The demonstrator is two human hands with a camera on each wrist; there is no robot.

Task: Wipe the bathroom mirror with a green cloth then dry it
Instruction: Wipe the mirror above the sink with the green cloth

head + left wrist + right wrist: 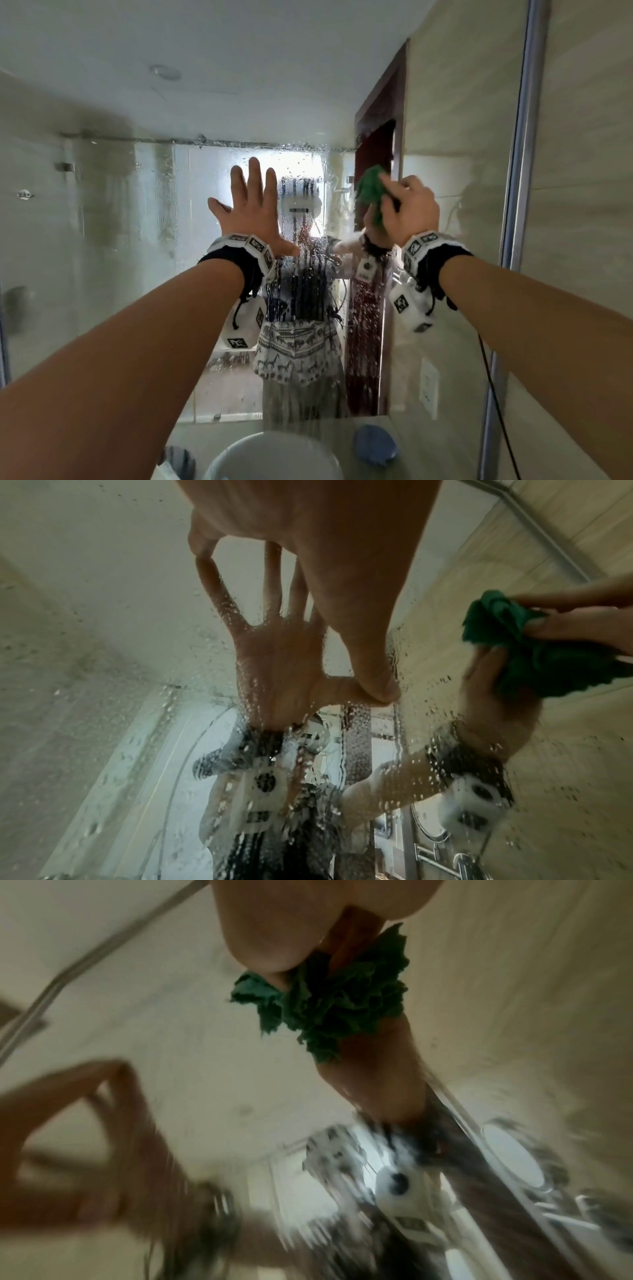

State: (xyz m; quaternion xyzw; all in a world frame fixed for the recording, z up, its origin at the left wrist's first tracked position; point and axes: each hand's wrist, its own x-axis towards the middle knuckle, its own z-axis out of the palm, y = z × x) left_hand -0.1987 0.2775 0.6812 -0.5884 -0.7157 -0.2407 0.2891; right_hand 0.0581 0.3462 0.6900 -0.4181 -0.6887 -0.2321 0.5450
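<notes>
The bathroom mirror (pixel 120 205) fills the wall ahead, wet with drops and streaks (pixel 103 723). My left hand (pixel 251 205) lies flat on the glass at the centre, fingers spread and straight; in the left wrist view the left hand's thumb (pixel 373 669) touches its own reflection. My right hand (pixel 409 209) grips a bunched green cloth (pixel 371 190) and holds it against the mirror to the right of the left hand. The green cloth (pixel 329 1007) bulges out between the fingers, and the cloth (pixel 507 647) also shows at the right of the left wrist view. The right wrist view is blurred.
A white round basin (pixel 274 459) sits below, with a blue cloth (pixel 375 445) on the counter to its right. A metal frame strip (pixel 520 171) edges the mirror on the right beside a beige tiled wall (pixel 582 240). A black cable (pixel 493 394) hangs from the right wrist.
</notes>
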